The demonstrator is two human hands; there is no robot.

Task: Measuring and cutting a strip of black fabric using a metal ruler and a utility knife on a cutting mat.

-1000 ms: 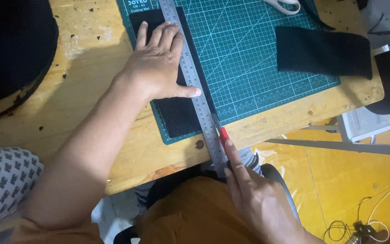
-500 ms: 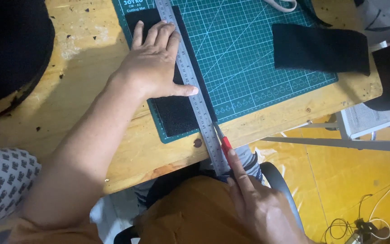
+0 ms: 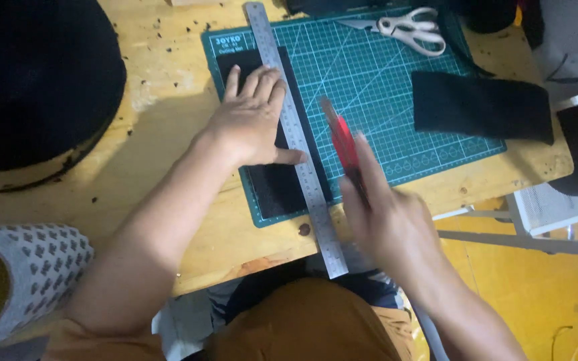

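Observation:
My left hand [image 3: 252, 124] lies flat on a strip of black fabric [image 3: 277, 189] and presses against a long steel ruler [image 3: 296, 134] laid lengthwise over it on the green cutting mat [image 3: 376, 87]. My right hand [image 3: 386, 217] holds a red utility knife [image 3: 342, 144], raised just right of the ruler with its tip pointing away from me. The hand and knife are blurred by motion.
White-handled scissors [image 3: 403, 30] lie at the mat's far edge. A second black fabric piece [image 3: 479, 107] rests on the mat's right side. A large dark round object [image 3: 35, 87] sits at the left, a patterned roll [image 3: 25, 281] at the lower left. The wooden table [image 3: 162, 154] ends near me.
My right hand has come up from the ruler's near end to beside its middle, carrying the knife forward. My left hand stays pressed on the fabric and ruler.

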